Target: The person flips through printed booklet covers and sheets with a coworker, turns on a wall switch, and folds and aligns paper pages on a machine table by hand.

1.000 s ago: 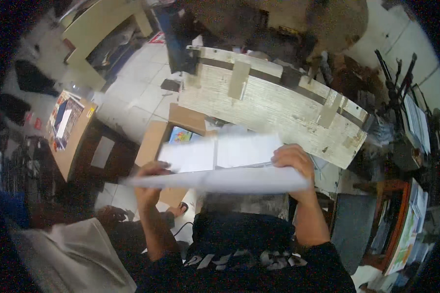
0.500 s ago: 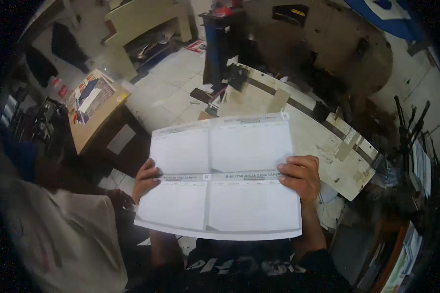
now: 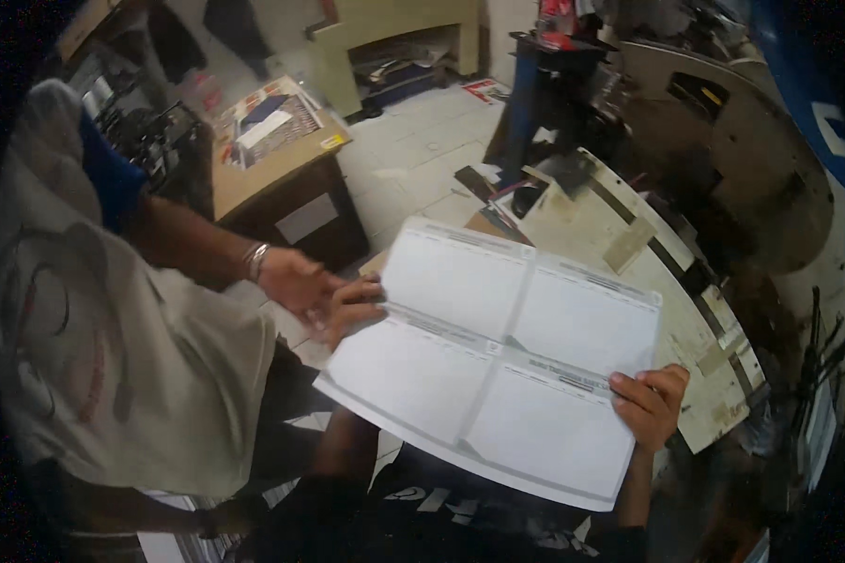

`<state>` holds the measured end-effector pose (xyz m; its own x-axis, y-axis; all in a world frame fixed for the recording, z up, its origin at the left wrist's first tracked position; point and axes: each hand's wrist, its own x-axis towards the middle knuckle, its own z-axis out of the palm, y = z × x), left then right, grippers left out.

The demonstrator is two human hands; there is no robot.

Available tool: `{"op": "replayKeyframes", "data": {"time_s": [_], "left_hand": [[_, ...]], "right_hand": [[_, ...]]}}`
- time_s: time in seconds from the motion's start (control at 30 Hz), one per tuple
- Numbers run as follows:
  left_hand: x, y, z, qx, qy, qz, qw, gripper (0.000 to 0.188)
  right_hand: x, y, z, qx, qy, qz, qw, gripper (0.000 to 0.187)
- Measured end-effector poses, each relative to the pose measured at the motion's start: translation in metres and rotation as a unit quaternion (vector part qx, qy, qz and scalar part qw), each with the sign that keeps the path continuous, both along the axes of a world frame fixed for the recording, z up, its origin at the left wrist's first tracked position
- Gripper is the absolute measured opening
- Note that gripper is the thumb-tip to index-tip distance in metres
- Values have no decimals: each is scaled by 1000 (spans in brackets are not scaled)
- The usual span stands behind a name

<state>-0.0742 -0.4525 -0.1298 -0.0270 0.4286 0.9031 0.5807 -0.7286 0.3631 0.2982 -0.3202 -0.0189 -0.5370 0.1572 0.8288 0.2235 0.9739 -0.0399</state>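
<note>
A large white printed sheet (image 3: 441, 281), divided into four form panels with grey headings, is stretched between my two hands in front of my dark shirt. My left hand (image 3: 355, 310) grips its left edge, fingers over the top face. At the lower right edge, my right hand (image 3: 650, 399) pinches the paper, its thumb hidden beneath. The sheet tilts down toward the right. Another person's hand (image 3: 296, 280), wearing a metal wristband, reaches in close beside my left hand; whether it touches my hand or the paper I cannot tell.
The other person, in a light grey garment (image 3: 160, 347), stands close on my left. Behind is a brown desk (image 3: 239, 192) with papers on it. A worn cream-coloured machine table (image 3: 620, 253) lies to the right, near a dark blue post (image 3: 521, 113).
The view has turned left. The sheet, still in both my hands, has tilted, its right side now lower. The other person's arm has come forward toward my left hand.
</note>
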Motion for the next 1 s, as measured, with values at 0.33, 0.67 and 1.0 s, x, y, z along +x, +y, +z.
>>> {"op": "replayKeyframes", "data": {"time_s": [0.33, 0.67, 1.0], "left_hand": [[35, -37, -28, -38, -120, 246, 961, 39], [99, -96, 113, -255, 125, 352, 892, 47], [157, -37, 141, -427, 213, 258, 840, 74]], "right_hand": [[5, -4, 4, 8, 7, 4, 1000, 12], [-11, -17, -5, 1, -49, 23, 999, 17], [-13, -31, -16, -31, -56, 53, 997, 25]]}}
